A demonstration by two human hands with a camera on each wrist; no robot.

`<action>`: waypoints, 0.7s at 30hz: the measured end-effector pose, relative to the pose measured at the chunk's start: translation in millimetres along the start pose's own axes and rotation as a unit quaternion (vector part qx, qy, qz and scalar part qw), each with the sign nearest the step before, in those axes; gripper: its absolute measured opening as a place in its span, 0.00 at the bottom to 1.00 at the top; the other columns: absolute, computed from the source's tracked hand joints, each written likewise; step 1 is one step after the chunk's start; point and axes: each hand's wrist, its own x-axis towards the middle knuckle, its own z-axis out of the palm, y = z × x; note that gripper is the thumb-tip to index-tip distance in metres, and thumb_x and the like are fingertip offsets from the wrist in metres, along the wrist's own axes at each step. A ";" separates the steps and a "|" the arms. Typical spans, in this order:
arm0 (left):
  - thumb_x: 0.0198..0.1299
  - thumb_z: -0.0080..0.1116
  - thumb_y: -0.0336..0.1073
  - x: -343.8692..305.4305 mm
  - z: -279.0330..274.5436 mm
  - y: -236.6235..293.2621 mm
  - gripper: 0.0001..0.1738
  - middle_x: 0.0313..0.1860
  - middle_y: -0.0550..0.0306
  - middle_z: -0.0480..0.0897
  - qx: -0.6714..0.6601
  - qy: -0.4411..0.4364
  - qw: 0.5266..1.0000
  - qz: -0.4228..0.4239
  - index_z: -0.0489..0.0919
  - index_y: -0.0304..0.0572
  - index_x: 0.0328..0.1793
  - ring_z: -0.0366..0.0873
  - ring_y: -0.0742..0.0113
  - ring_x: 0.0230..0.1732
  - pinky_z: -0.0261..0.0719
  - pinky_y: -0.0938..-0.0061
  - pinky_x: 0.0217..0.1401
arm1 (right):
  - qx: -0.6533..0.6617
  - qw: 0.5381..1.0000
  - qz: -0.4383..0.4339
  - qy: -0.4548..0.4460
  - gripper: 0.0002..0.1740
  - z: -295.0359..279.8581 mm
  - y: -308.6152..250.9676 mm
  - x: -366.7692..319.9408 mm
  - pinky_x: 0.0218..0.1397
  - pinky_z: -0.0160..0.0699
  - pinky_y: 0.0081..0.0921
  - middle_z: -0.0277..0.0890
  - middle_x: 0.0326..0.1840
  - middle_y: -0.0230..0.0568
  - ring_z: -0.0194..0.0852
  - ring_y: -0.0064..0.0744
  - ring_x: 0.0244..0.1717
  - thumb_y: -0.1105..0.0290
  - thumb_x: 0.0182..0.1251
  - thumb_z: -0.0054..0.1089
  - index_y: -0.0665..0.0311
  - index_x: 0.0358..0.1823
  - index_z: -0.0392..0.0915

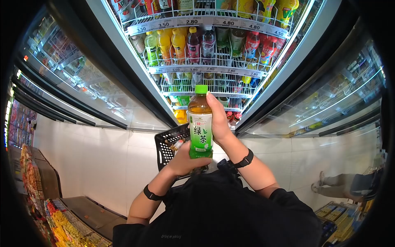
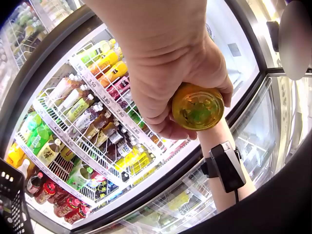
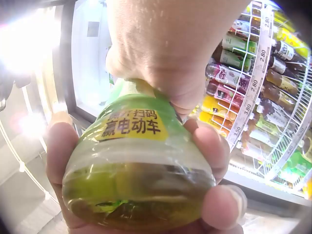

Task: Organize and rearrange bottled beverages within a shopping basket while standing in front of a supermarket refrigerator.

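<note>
A green tea bottle (image 1: 200, 133) with a green cap stands upright in front of the body in the head view, its label facing up at the camera. My left hand (image 1: 181, 159) grips it near the base. My right hand (image 1: 219, 123) holds its upper side, thumb close under the cap. From below, the left wrist view shows the bottle's clear base (image 2: 198, 108) with amber liquid inside. Large in the right wrist view is the label's yellow patch (image 3: 130, 125), and fingers wrap the bottle's lower end from both sides.
An open fridge with wire shelves of bottled drinks (image 1: 177, 43) stands ahead, price strips (image 1: 205, 70) along the shelf edges. Below the bottle is a black basket (image 1: 160, 153) with a small item inside. Glass doors flank the opening. Goods displays (image 1: 61, 222) stand lower left; a person's legs (image 1: 339, 185) appear at right.
</note>
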 end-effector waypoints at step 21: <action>0.50 0.81 0.45 125.8 -18.5 49.0 0.47 0.58 0.46 0.80 0.172 0.091 0.967 0.166 0.67 0.30 0.71 0.82 0.59 0.57 0.79 0.64 0.63 | -0.505 0.851 -0.139 -0.043 0.38 -37.7 -115.2 59.0 0.63 0.79 0.28 0.83 0.55 0.42 0.81 0.27 0.56 0.66 0.53 0.81 0.73 0.63 0.73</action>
